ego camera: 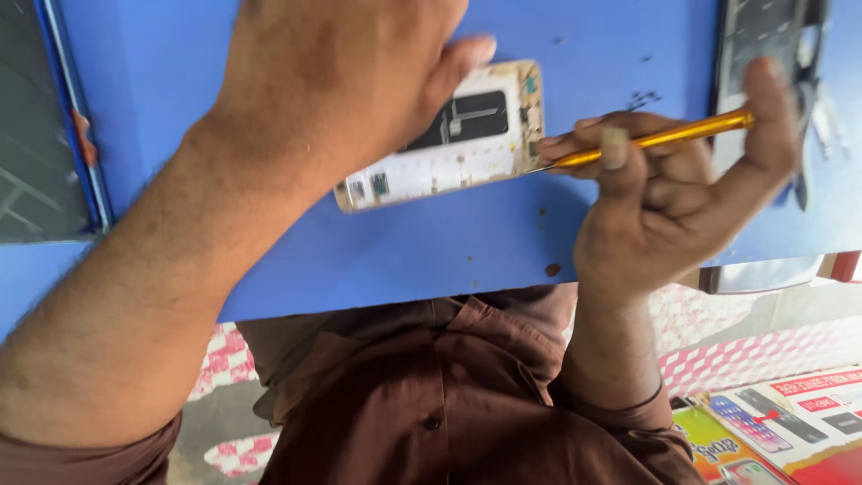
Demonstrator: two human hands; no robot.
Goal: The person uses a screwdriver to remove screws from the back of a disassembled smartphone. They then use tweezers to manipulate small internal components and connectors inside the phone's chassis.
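Phone (pixel 449 148) back is already off; your left hand (pixel 332 72) clamps it flat; your right hand (pixel 673 180) pinches the screwdriver (pixel 655 139), tip at the phone's right edge; internals remain.

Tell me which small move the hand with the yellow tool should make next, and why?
Probably press the tool tip a little deeper along the phone edge. The right hand has the tip right at that edge, and the left hand pins the opened phone on the blue table.
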